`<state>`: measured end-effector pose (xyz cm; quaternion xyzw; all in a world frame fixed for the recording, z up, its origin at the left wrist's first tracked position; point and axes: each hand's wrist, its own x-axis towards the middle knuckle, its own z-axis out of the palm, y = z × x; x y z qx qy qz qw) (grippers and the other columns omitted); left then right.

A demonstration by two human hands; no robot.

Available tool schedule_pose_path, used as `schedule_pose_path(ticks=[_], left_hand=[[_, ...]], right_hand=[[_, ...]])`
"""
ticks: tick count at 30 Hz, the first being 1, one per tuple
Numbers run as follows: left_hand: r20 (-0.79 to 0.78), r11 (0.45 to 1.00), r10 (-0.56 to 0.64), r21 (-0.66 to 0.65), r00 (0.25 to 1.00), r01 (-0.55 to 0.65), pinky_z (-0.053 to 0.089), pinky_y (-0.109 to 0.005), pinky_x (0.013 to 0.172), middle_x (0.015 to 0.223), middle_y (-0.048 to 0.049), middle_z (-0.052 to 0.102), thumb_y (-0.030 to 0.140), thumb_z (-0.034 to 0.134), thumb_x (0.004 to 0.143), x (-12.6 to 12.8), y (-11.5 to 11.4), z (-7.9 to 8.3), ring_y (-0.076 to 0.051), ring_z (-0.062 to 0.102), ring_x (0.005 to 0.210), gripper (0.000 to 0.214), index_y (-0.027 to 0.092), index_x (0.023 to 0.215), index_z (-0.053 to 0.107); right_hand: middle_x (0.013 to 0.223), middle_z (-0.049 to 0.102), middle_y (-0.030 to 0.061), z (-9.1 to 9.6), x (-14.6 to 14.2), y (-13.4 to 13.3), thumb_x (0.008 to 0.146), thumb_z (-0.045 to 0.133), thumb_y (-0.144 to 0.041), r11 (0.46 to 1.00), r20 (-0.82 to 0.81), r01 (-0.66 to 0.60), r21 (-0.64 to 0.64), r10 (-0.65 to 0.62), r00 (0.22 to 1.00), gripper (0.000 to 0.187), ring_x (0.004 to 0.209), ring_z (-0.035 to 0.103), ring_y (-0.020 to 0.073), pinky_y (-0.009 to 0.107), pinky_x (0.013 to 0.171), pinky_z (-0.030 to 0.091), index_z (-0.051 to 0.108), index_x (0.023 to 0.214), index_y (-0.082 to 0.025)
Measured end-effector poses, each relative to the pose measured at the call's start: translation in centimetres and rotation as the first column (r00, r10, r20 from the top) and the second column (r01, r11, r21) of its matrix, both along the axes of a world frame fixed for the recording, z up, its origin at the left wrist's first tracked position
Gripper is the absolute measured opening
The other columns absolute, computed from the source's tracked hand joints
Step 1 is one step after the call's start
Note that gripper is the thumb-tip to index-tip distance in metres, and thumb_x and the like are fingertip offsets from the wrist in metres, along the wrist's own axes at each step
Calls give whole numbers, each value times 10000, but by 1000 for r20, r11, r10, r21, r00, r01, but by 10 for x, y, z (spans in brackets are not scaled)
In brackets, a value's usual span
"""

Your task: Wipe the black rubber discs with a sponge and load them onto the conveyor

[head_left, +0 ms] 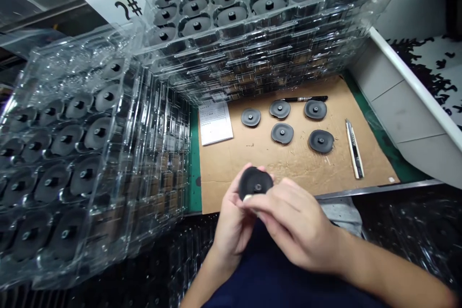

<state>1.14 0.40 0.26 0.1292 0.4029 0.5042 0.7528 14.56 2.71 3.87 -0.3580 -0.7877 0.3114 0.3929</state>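
Note:
My left hand (231, 221) grips a black dished disc (254, 182) with a small raised stub in it, held above the near edge of the cardboard. My right hand (299, 221) is closed in a pinch against the disc's near rim. Something small and whitish shows at its fingertips, too small to name. Beyond my hands several similar discs lie apart on the cardboard, among them one at the left (250, 117), one in the middle (282, 133) and one at the right (321, 141).
A cutter knife (354, 149) lies on the cardboard (231, 168) at the right, a black pen (306, 98) at the back, a printed paper (215, 123) at the left. Stacked clear trays (144, 163) of discs wall the left and back. A white bin (407, 91) with black scraps borders the right.

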Motion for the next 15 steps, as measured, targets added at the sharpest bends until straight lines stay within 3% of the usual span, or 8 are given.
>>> schedule_pose_path(ticks=[2,5,7,9,10,13,15], left_hand=[[-48,998,54,9,997,-54,478,-297,922,1171,-24,633,245,662,778,1,2,4,-196,607,1053,400,274,1167,574],[-77,999,50,10,996,-49,474,-263,916,1096,-33,664,254,689,754,5,5,10,-180,609,1039,414,232,1154,587],[-49,1000,28,5,998,-28,478,-257,909,1068,-31,677,235,692,752,4,7,13,-170,621,1017,399,227,1140,598],[-5,1000,13,5,1000,-13,497,-260,881,1095,-18,674,218,719,723,1,8,14,-176,632,1004,427,258,1132,603],[14,1000,10,6,1000,-10,502,-256,871,1117,-18,667,243,743,695,-2,8,13,-183,631,1008,456,263,1130,606],[54,1000,11,-7,998,-11,495,-186,841,1116,-11,667,319,770,653,-6,6,9,-144,630,983,517,250,1139,609],[87,999,-13,-37,996,16,474,-174,869,1107,-2,666,304,753,683,-6,4,7,-123,617,993,496,243,1152,605]], right_hand=[[897,652,65,1,-3,6,875,450,-112,999,41,-40,-22,41,998,243,761,549,160,320,695,444,585,1076,-137],[888,644,69,1,-2,12,877,442,-122,994,35,90,57,-92,995,255,775,553,170,337,713,434,564,1100,-142],[894,639,70,0,2,10,871,449,-117,995,19,38,89,-39,999,291,814,555,174,344,747,439,538,1147,-143],[880,635,55,-2,10,4,865,458,-104,997,47,-70,38,68,997,301,805,544,162,323,734,439,535,1151,-156],[871,632,49,-3,14,2,865,461,-99,998,74,-65,-9,66,995,290,779,534,153,310,711,432,542,1136,-161],[861,631,51,-1,20,4,872,456,-92,991,205,129,-32,-120,971,255,716,508,144,312,663,383,567,1092,-156],[819,630,46,2,18,14,889,430,-116,990,229,106,96,-125,965,246,685,497,147,328,649,347,587,1073,-166]])
